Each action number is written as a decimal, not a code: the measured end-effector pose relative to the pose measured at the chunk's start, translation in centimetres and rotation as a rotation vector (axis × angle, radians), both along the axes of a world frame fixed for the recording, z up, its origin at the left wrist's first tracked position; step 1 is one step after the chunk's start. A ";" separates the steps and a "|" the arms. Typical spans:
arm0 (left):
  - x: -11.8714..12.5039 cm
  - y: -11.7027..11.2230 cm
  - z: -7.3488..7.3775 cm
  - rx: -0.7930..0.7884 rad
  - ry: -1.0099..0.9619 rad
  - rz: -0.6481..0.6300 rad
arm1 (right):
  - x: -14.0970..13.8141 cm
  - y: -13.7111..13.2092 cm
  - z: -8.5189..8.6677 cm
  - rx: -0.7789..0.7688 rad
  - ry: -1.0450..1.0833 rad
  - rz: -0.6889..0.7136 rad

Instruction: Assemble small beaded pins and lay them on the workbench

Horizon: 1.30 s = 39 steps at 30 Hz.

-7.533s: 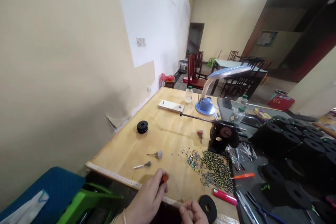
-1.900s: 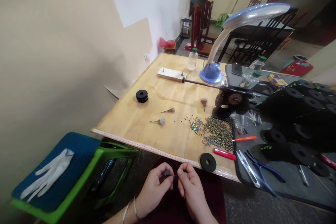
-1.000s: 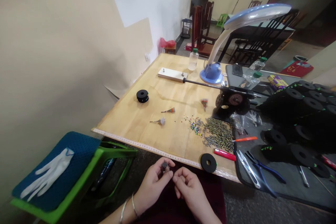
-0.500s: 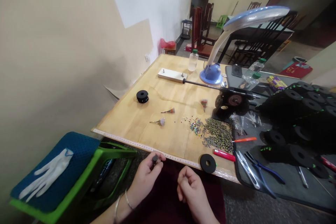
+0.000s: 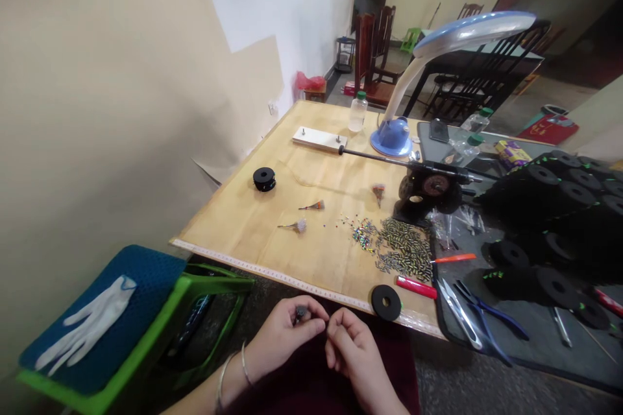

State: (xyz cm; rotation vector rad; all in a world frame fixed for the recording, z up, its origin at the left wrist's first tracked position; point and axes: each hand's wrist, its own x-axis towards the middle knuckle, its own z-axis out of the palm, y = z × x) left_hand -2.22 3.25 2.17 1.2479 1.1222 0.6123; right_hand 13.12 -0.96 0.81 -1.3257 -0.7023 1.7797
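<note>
Just in front of the table's near edge, my left hand (image 5: 293, 331) is closed around a small dark grey piece (image 5: 300, 313), whose kind I cannot make out. My right hand (image 5: 354, 345) is close beside it, thumb and fingers pinched together; whatever is between them is too small to see. The fingertips of both hands nearly meet. Nearest on the tabletop lies a black foam ring (image 5: 374, 302). Further in are a heap of small metal pieces (image 5: 406, 249), scattered coloured beads (image 5: 364, 234) and small bristly bundles (image 5: 300, 225).
A black spool (image 5: 264, 179) sits at the left of the wooden table (image 5: 253, 246). A hand-cranked device (image 5: 431, 185), blue lamp (image 5: 392, 136), red-handled tool (image 5: 416, 287), tweezers (image 5: 460, 314) and pliers (image 5: 491, 321) are to the right. A white glove (image 5: 92, 321) lies on the stool.
My left hand has moved right, bringing its fingertips up to my right hand, which stays almost where it was. The dark piece moved along with the left hand.
</note>
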 end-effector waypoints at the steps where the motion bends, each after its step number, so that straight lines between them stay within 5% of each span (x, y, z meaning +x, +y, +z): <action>1: 0.0 0.1 0.0 0.001 -0.003 -0.001 | 0.0 0.0 -0.1 -0.004 -0.001 0.007; 15: 0.6 -0.4 1.0 0.166 0.162 0.007 | 0.4 0.2 0.2 0.343 -0.299 0.124; 20: 0.5 -0.3 1.0 0.098 0.137 0.005 | 0.5 0.3 -0.5 0.378 -0.420 0.142; 29: 0.2 -0.3 -0.4 -0.317 -0.262 0.071 | 0.2 0.7 -1.3 0.108 -0.115 -0.077; 39: 0.8 -0.7 -0.8 -0.326 -0.195 0.074 | 0.0 0.7 -1.1 0.059 -0.106 -0.120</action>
